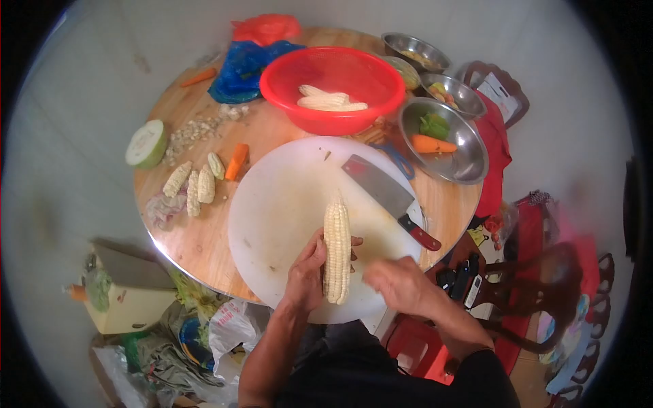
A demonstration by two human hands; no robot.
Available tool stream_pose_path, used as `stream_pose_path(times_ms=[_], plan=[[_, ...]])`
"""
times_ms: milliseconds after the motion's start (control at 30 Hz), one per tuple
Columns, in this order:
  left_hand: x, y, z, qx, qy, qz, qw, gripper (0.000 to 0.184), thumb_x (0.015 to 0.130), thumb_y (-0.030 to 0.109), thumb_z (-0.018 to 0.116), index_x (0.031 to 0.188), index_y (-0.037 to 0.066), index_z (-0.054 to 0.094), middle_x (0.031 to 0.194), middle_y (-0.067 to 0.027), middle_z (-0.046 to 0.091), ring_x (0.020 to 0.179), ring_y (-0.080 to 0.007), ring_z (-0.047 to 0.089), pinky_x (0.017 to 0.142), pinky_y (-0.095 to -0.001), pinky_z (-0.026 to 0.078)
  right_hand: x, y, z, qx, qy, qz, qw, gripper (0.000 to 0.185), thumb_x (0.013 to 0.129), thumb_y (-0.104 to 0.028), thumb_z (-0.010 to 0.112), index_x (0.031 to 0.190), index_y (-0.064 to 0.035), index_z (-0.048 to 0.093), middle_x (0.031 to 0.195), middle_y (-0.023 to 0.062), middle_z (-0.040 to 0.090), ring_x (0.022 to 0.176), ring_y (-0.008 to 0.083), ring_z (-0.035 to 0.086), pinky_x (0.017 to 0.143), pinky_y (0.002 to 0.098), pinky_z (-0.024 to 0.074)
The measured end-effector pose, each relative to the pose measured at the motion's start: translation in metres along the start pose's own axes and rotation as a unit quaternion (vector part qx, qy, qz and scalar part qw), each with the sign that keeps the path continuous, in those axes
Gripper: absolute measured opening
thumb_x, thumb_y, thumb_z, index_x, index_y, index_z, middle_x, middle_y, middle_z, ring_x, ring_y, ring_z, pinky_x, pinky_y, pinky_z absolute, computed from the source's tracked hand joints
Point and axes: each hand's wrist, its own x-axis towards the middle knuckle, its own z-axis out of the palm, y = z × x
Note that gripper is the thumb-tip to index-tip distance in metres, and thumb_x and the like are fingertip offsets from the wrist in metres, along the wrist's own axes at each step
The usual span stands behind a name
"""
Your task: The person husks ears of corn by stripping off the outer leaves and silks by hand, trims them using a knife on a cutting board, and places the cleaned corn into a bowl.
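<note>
My left hand (309,268) is wrapped round a pale ear of corn (337,255), which points away from me over the round white cutting board (272,204). To the right of the corn, my right hand (394,282) is raised over the board's lower right edge. Its fingers are curled and blurred, and whether they hold anything is hidden. A cleaver (381,187) lies on the right side of the board, its dark red handle toward the lower right. Beyond the board, a red plastic basin (333,124) holds several peeled ears of corn (330,100).
Shorter corn pieces (205,183), a carrot piece (237,162) and a cut green gourd (146,144) lie on the wooden table (204,251) at left. Metal bowls (469,153) and blue scissors (398,160) are at right. A blue bag (241,68) lies behind.
</note>
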Motion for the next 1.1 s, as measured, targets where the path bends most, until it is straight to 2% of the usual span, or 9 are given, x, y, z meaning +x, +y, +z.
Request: stream_pose_path(times_ms=[33, 167, 233, 333, 500, 733, 867, 933, 1100], plan=[[0.0, 0.001, 0.003, 0.011, -0.004, -0.007, 1.0, 0.058, 0.108, 0.041, 0.045, 0.15, 0.001, 0.041, 0.127, -0.0155, 0.064, 0.103, -0.0197, 0.062, 0.09, -0.035, 0.054, 0.002, 0.001, -0.003, 0.023, 0.034, 0.061, 0.997, 0.013, 0.099, -0.008, 0.058, 0.088, -0.0007, 0.057, 0.068, 0.0111, 0.054, 0.058, 0.0227, 0.058, 0.057, 0.0367, 0.0473], [-0.001, -0.002, 0.009, 0.017, -0.017, -0.037, 0.999, 0.057, 0.108, 0.042, 0.044, 0.148, 0.001, 0.043, 0.123, -0.0148, 0.064, 0.099, -0.019, 0.064, 0.086, -0.0347, 0.055, 0.025, 0.019, -0.008, 0.028, 0.132, 0.115, 0.984, 0.014, 0.103, -0.011, 0.054, 0.094, -0.0003, 0.056, 0.068, 0.0093, 0.053, 0.06, 0.014, 0.053, 0.058, 0.0333, 0.0459], [-0.003, -0.007, 0.011, 0.021, 0.001, -0.036, 0.999, 0.058, 0.106, 0.045, 0.047, 0.141, -0.001, 0.048, 0.116, -0.0153, 0.065, 0.094, -0.0205, 0.065, 0.084, -0.0354, 0.055, 0.038, 0.01, -0.012, 0.003, 0.146, 0.157, 0.977, 0.014, 0.1, -0.013, 0.057, 0.095, 0.0006, 0.057, 0.076, 0.0224, 0.061, 0.074, 0.0422, 0.066, 0.066, 0.0445, 0.0503], [-0.006, -0.011, 0.007, 0.029, 0.0, -0.041, 0.999, 0.059, 0.103, 0.049, 0.051, 0.132, -0.002, 0.053, 0.106, -0.0151, 0.067, 0.087, -0.0218, 0.066, 0.079, -0.0357, 0.055, 0.05, 0.005, -0.013, -0.014, 0.093, 0.189, 0.978, 0.017, 0.101, -0.015, 0.056, 0.093, 0.0008, 0.055, 0.077, 0.0249, 0.061, 0.077, 0.0473, 0.063, 0.068, 0.0477, 0.0491], [-0.009, -0.015, -0.003, 0.039, -0.042, -0.06, 0.997, 0.064, 0.105, 0.05, 0.049, 0.143, -0.001, 0.048, 0.103, -0.0113, 0.067, 0.087, -0.0182, 0.066, 0.079, -0.0326, 0.057, 0.049, 0.019, -0.013, -0.035, 0.111, 0.103, 0.988, 0.018, 0.1, -0.016, 0.058, 0.094, 0.0002, 0.055, 0.081, 0.0255, 0.062, 0.08, 0.0485, 0.061, 0.068, 0.0502, 0.0481], [-0.006, -0.01, 0.011, 0.005, 0.044, -0.055, 0.997, 0.056, 0.105, 0.05, 0.05, 0.128, -0.001, 0.057, 0.101, -0.0123, 0.067, 0.086, -0.0191, 0.066, 0.078, -0.0335, 0.058, 0.009, 0.018, -0.006, -0.045, 0.015, -0.024, 0.999, 0.009, 0.097, -0.01, 0.059, 0.098, -0.0014, 0.056, 0.081, 0.0243, 0.062, 0.078, 0.0479, 0.062, 0.066, 0.0501, 0.0495], [0.002, -0.017, -0.001, -0.041, 0.028, -0.04, 0.998, 0.052, 0.106, 0.047, 0.048, 0.126, 0.0, 0.057, 0.101, -0.0129, 0.067, 0.089, -0.0193, 0.067, 0.08, -0.0342, 0.059, -0.003, 0.009, 0.0, -0.034, 0.007, -0.018, 0.999, 0.009, 0.096, -0.009, 0.06, 0.096, -0.0018, 0.055, 0.079, 0.0232, 0.062, 0.077, 0.0468, 0.063, 0.065, 0.05, 0.05], [0.0, -0.014, 0.004, -0.031, 0.04, -0.057, 0.997, 0.051, 0.107, 0.046, 0.047, 0.128, 0.0, 0.057, 0.104, -0.0124, 0.067, 0.091, -0.0193, 0.066, 0.08, -0.0343, 0.058, 0.0, 0.018, 0.001, -0.012, 0.068, 0.068, 0.995, 0.01, 0.096, -0.005, 0.061, 0.088, -0.0017, 0.055, 0.07, 0.0188, 0.059, 0.063, 0.0407, 0.06, 0.056, 0.0443, 0.0463], [0.001, -0.015, 0.016, -0.012, 0.07, -0.051, 0.996, 0.048, 0.109, 0.041, 0.047, 0.135, 0.001, 0.054, 0.112, -0.0109, 0.066, 0.097, -0.019, 0.066, 0.084, -0.0355, 0.057, 0.014, 0.006, 0.006, -0.1, 0.071, 0.078, 0.989, 0.01, 0.097, -0.01, 0.06, 0.092, -0.0029, 0.055, 0.075, 0.0195, 0.063, 0.07, 0.0421, 0.064, 0.06, 0.047, 0.0491]])
